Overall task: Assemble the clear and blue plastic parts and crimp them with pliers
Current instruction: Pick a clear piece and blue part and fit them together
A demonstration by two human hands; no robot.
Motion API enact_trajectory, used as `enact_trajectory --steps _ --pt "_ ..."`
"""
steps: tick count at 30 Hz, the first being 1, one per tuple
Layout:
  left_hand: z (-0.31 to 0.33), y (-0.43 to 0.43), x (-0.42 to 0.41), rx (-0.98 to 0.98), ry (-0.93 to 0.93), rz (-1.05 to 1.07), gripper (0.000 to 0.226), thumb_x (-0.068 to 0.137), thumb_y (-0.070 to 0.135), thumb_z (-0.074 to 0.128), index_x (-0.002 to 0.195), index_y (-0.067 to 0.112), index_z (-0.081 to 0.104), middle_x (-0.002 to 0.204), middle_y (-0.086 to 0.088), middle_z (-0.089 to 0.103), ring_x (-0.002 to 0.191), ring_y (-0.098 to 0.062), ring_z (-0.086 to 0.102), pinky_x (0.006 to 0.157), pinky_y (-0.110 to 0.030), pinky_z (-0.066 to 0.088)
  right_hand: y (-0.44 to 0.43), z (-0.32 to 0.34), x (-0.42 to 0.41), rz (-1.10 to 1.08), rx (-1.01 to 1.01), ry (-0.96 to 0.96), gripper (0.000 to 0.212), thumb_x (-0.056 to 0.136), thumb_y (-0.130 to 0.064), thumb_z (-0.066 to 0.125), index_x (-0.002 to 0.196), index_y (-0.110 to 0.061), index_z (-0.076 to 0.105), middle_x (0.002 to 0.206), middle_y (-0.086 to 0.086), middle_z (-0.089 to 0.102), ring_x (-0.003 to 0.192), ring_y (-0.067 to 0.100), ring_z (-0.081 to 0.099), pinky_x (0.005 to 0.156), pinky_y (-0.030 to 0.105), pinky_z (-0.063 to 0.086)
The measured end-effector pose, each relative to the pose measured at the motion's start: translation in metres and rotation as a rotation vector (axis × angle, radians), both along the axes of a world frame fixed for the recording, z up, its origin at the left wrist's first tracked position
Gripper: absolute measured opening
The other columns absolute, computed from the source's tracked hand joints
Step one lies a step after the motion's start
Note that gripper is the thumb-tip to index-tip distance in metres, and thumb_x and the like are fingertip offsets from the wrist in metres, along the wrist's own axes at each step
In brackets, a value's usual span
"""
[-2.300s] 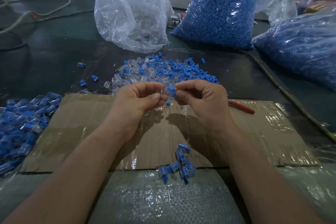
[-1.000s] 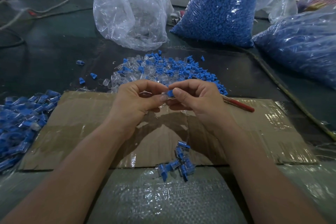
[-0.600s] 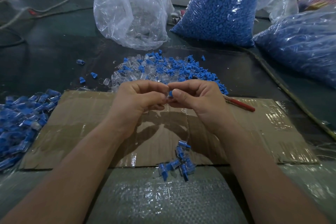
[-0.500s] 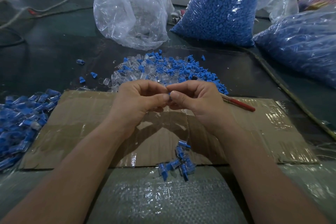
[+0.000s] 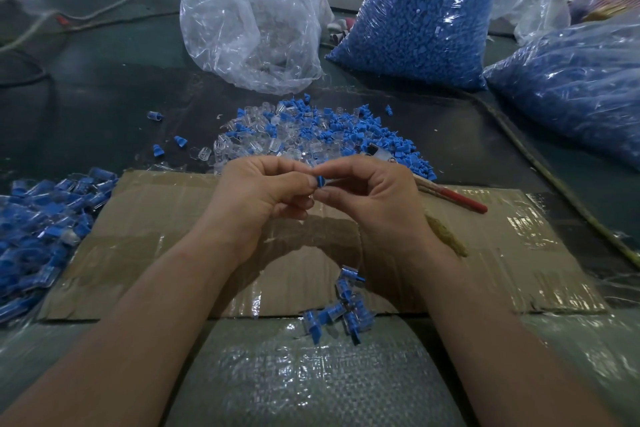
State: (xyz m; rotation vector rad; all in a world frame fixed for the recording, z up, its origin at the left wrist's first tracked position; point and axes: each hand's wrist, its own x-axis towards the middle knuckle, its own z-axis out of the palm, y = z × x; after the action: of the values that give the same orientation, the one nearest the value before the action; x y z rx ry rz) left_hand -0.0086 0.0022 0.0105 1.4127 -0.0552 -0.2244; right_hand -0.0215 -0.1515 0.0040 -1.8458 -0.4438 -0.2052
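Both hands meet above the cardboard sheet (image 5: 502,253). My left hand (image 5: 263,194) and my right hand (image 5: 374,198) pinch one small blue part (image 5: 321,181) between their fingertips; any clear part there is hidden by the fingers. Behind the hands lies a loose pile of clear and blue parts (image 5: 311,135). A small cluster of joined clear-and-blue pieces (image 5: 341,312) rests at the cardboard's near edge. Red-handled pliers (image 5: 457,199) lie on the cardboard, right of my right hand.
A heap of joined blue pieces (image 5: 38,232) lies at the left. At the back stand a clear bag (image 5: 252,17) and a bag of blue parts (image 5: 419,17); another blue bag (image 5: 575,87) sits at the right. A cord (image 5: 540,166) runs along the right side.
My hands came together from slightly apart, bringing the blue part against the left fingertips. They stay pressed together with only small finger shifts.
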Motion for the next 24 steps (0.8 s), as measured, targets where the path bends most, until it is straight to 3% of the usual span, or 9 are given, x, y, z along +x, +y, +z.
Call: enact_trajectory --steps 5,8,11,19,24 --pt "0.0029 -0.0005 -0.0001 -0.099 0.039 -0.055 0.005 0.057 0.006 0.066 0.059 0.009 0.069 0.055 -0.007 0.064 0.047 -0.012 0.060 0.045 -0.019 0.050 -0.0019 0.0003 0.0010 -0.064 -0.040 -0.147 0.034 0.072 -0.002 0.072 0.093 -0.028 0.065 0.076 -0.021 0.065 0.075 -0.003 0.064 0.069 0.011 0.050" --pt "0.0041 -0.0002 0.0000 -0.140 0.042 -0.073 0.016 0.075 -0.007 0.050 0.071 0.000 0.065 0.056 -0.008 0.064 0.048 -0.013 0.061 0.046 -0.020 0.050 -0.0039 -0.0001 0.0023 -0.086 -0.047 -0.168 0.036 0.070 0.000 0.073 0.098 -0.022 0.064 0.078 -0.022 0.062 0.073 -0.007 0.063 0.068 0.010 0.050" --pt "0.0039 -0.0004 -0.0006 -0.138 0.046 -0.070 0.023 0.079 -0.010 0.042 0.074 -0.002 0.063 0.056 -0.008 0.064 0.049 -0.013 0.061 0.046 -0.020 0.051 -0.0042 -0.0011 0.0025 -0.090 -0.062 -0.191 0.039 0.070 0.001 0.073 0.103 -0.015 0.061 0.079 -0.021 0.061 0.073 -0.009 0.062 0.068 0.008 0.049" --pt "0.0012 0.0004 0.0020 -0.107 0.052 -0.104 0.010 0.054 0.007 0.067 0.063 0.008 0.069 0.059 -0.010 0.066 0.050 -0.016 0.063 0.047 -0.022 0.052 -0.0054 -0.0025 0.0038 -0.090 -0.093 -0.169 0.035 0.071 -0.001 0.073 0.101 -0.015 0.063 0.081 -0.018 0.062 0.074 -0.008 0.062 0.071 0.010 0.050" --pt "-0.0033 0.0007 0.0039 -0.063 0.024 -0.103 0.007 0.053 0.009 0.069 0.057 0.013 0.072 0.059 -0.008 0.066 0.051 -0.015 0.064 0.048 -0.021 0.052 -0.0054 -0.0014 0.0024 -0.084 -0.116 -0.186 0.035 0.071 0.000 0.072 0.103 -0.011 0.063 0.086 -0.008 0.065 0.080 -0.001 0.064 0.073 0.013 0.052"
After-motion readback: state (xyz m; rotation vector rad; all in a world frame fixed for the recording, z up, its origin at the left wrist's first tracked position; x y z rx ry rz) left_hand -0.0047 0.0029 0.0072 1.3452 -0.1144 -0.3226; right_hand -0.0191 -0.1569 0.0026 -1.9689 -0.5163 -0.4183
